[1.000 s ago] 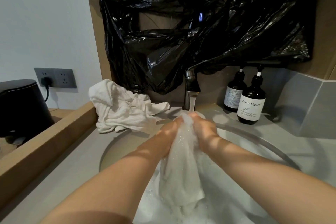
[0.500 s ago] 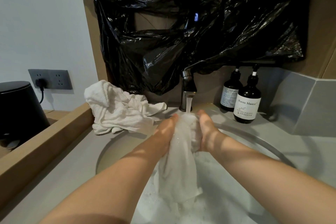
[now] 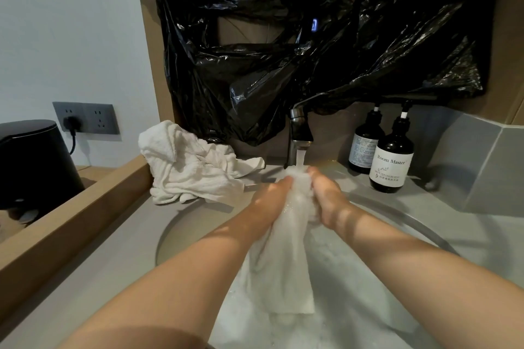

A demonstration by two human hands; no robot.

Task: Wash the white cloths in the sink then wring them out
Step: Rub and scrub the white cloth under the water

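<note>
Clutching one wet white cloth (image 3: 283,263) at its bunched top: left hand (image 3: 270,202) and right hand (image 3: 326,204), fingers of both curled into the fabric, knuckles close together. Just above the grip, a stream of water (image 3: 300,156) from the chrome faucet (image 3: 299,133), landing on the bunched part. Below the grip, hanging limp, sodden and creased, lower edge at the foamy water in the sink (image 3: 167,238). Left of the grip, on the counter, a crumpled heap of white cloths (image 3: 192,170). Right of it, two dark pump bottles (image 3: 392,167).
</note>
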